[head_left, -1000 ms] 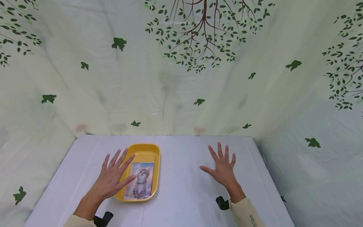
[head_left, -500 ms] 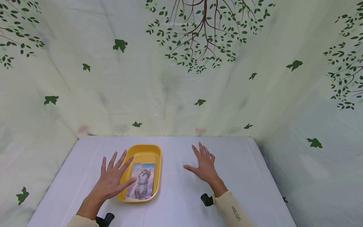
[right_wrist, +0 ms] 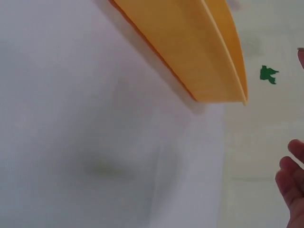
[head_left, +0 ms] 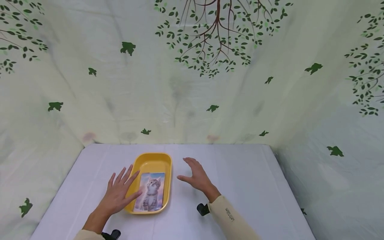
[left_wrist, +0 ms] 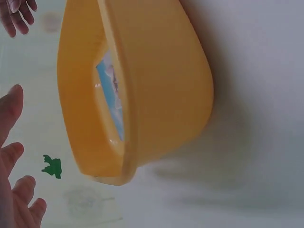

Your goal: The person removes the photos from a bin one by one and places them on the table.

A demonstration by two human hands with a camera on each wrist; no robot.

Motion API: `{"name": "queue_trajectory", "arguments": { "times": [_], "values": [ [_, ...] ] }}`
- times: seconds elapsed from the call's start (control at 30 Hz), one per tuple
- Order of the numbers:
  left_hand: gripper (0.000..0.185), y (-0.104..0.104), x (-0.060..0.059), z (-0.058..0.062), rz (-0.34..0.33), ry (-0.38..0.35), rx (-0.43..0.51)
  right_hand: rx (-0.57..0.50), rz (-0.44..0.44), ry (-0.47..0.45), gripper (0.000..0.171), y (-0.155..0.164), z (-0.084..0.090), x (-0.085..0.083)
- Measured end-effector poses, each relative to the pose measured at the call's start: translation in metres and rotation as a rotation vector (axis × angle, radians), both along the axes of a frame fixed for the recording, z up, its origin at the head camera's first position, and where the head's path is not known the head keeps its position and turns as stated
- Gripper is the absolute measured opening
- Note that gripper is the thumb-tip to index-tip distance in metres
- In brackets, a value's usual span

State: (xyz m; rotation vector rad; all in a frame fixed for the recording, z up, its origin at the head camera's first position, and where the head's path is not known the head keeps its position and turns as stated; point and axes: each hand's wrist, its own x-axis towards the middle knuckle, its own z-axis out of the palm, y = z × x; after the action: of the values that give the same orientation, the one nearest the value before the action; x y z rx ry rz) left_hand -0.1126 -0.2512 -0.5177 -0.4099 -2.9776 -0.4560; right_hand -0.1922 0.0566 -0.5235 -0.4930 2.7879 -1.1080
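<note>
The left hand (head_left: 118, 195) lies palm down at the left side of the yellow tray (head_left: 151, 161), its fingers (head_left: 126, 175) straight and spread wide, holding nothing. The fingertips and thumb overlap the tray's left rim in the head view; whether they press on it or hover just above cannot be told. In the left wrist view the fingertips (left_wrist: 14, 156) show at the left edge, apart from the tray's wall (left_wrist: 161, 90).

The tray sits on the table (head_left: 246, 186), left of its middle, long side running away from the person. Inside it lies a picture card of a grey kitten (head_left: 151, 192), flat on the bottom in the near half; the far half of the tray is bare yellow.

The right hand (head_left: 196, 176) is held just to the right of the tray, above the table, palm turned toward the tray, fingers (head_left: 189, 160) loosely bent and close together, gripping nothing. A pale sleeve (head_left: 229, 221) covers the forearm, with a dark wrist mount (head_left: 202, 209) beside it.

The table is covered in white cloth. Behind and to both sides hang pale sheets printed with green leaves and brown branches (head_left: 216, 33).
</note>
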Motion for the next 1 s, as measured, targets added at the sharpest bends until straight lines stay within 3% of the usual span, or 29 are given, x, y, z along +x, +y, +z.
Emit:
{"name": "queue_trajectory", "arguments": {
  "times": [0.2,0.4,0.83,1.0],
  "values": [
    [0.073,-0.004,0.000,-0.007,0.031,-0.064,-0.002,-0.060,0.062,-0.037,0.068,-0.022,-0.008,-0.003],
    [0.071,-0.008,0.000,-0.014,0.041,-0.063,-0.006,-0.080,0.096,-0.092,0.063,-0.045,-0.015,-0.004],
    [0.071,-0.012,0.007,-0.030,0.032,-0.093,-0.010,-0.047,0.106,-0.191,0.055,-0.082,-0.020,0.000],
    [0.072,-0.014,0.011,-0.034,0.006,-0.101,0.004,-0.019,0.130,-0.170,0.054,-0.089,-0.023,0.000]
  ]
}}
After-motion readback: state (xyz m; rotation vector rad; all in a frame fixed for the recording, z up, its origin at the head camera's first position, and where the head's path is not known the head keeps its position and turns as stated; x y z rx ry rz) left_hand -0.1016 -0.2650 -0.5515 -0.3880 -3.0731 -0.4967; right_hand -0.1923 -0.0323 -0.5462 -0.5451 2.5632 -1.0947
